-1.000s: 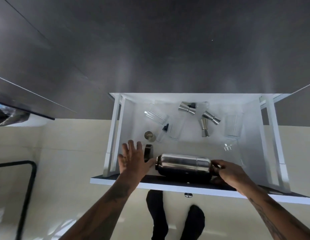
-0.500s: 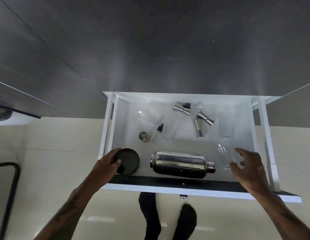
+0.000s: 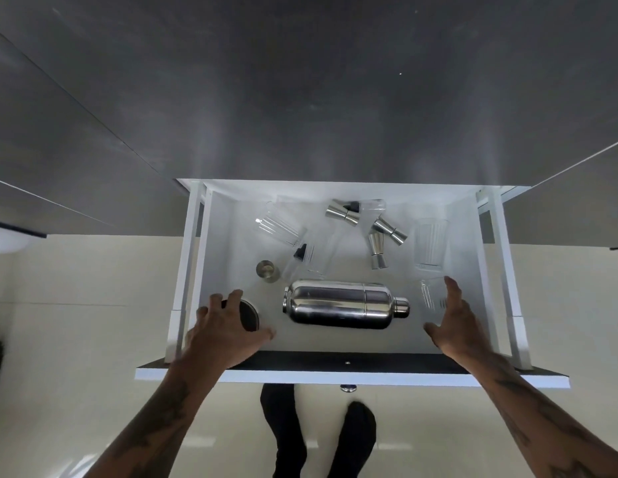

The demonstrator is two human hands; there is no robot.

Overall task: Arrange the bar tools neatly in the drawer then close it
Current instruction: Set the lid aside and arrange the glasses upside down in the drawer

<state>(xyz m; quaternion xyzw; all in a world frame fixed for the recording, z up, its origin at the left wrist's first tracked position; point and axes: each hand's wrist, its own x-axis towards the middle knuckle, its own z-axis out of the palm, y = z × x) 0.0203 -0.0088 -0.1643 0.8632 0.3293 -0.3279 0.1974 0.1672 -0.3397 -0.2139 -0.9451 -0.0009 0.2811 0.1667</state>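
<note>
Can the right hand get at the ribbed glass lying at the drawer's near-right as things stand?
Probably yes. The right hand is open, fingers spread, right beside the ribbed glass, and nothing lies between them. The cocktail shaker lies clear to the left, and the drawer is fully open.

shaker (image 3: 338, 303): polished metal, mirror-glossy
jiggers (image 3: 386, 231): brushed steel, satin sheen
glasses (image 3: 431, 244): clear ribbed glass
drawer (image 3: 231, 236): smooth matt white inside; dark matt front edge
tabletop (image 3: 300, 98): dark grey, faint sheen
floor (image 3: 76, 288): glossy cream tile
</note>
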